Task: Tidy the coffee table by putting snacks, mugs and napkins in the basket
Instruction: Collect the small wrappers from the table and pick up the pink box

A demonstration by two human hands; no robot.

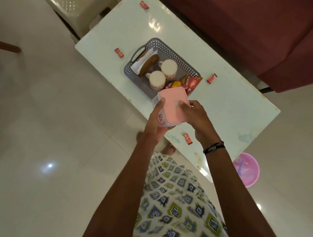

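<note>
A grey perforated basket (162,43) sits on the pale coffee table (226,108). Inside it are two white mugs (169,67) (156,80), a brown roll-shaped snack (149,64), white napkins (138,67) and a red snack packet (188,82). I hold a clear plastic box with a pink lid (171,104) above the table's near edge, just in front of the basket. My left hand (155,122) grips the box from below and its left side. My right hand (196,113) presses on the lid from the right. Several small red candy wrappers (119,52) (212,78) (187,138) (144,4) lie scattered on the table.
A maroon sofa (258,33) runs along the table's far side. A white plastic stool (71,5) stands at the upper left. A pink basin (248,168) sits on the tiled floor to the right of the table. My bare feet (168,149) are near the table's edge.
</note>
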